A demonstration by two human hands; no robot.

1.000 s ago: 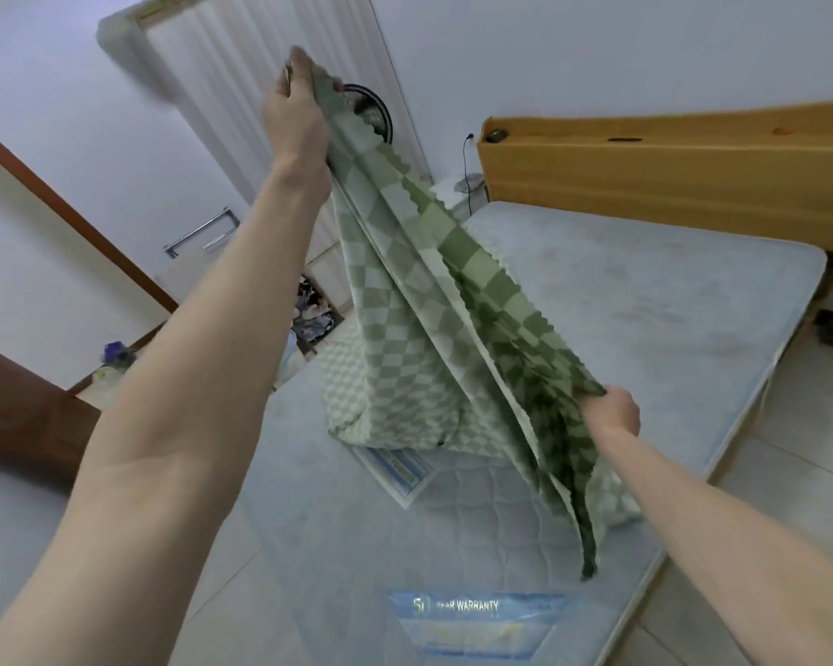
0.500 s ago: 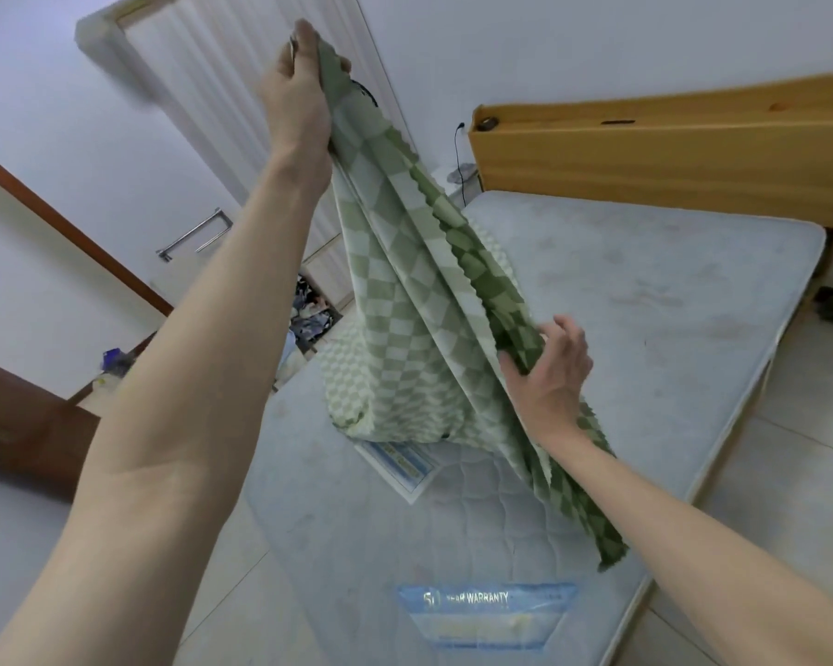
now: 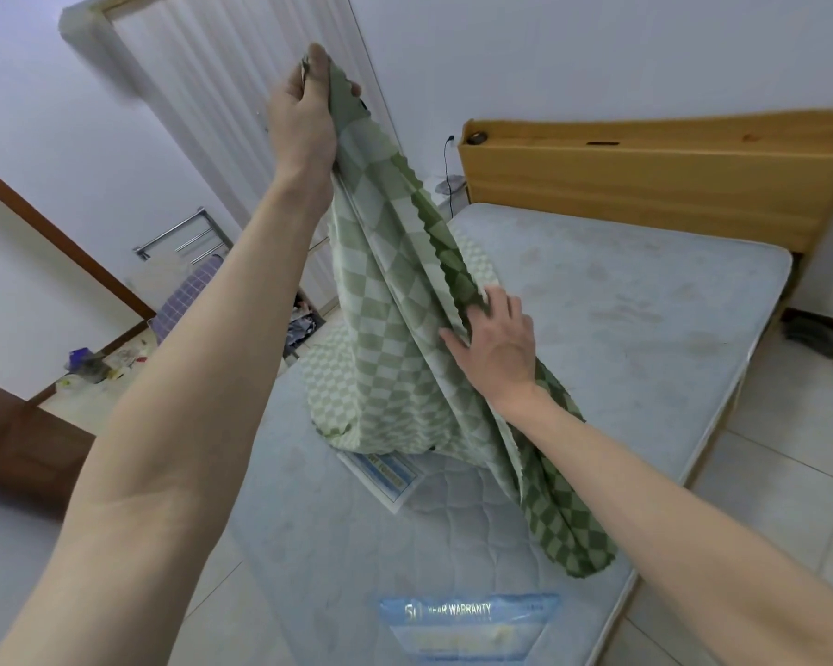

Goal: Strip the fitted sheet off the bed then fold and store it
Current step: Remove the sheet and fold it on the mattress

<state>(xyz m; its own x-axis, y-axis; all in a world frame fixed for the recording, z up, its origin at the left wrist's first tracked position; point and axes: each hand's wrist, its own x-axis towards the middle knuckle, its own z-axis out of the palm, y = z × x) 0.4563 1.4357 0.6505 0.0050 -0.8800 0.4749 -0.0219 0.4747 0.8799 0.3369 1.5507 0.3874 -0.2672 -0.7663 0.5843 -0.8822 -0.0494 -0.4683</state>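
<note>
The green-and-white checked fitted sheet point(image 3: 395, 358) hangs as a long drape above the bare grey mattress point(image 3: 621, 300), its lower end pooled on the mattress. My left hand point(image 3: 304, 117) is raised high and grips the sheet's top corner. My right hand point(image 3: 494, 346) lies against the darker scalloped edge about halfway down, fingers spread and nearly straight, touching the fabric. A loose tail of the sheet hangs past my right forearm toward the mattress's near right edge.
A wooden headboard point(image 3: 645, 180) stands at the far end of the bed. White curtains point(image 3: 241, 103) hang at the back left. A metal rack point(image 3: 184, 237) and floor clutter point(image 3: 92, 362) lie left of the bed. Tiled floor point(image 3: 789, 454) runs along the right.
My right hand slid up the sheet's edge from low near the mattress to the middle and loosened from a grip to spread fingers. My left hand stayed raised, holding the corner.
</note>
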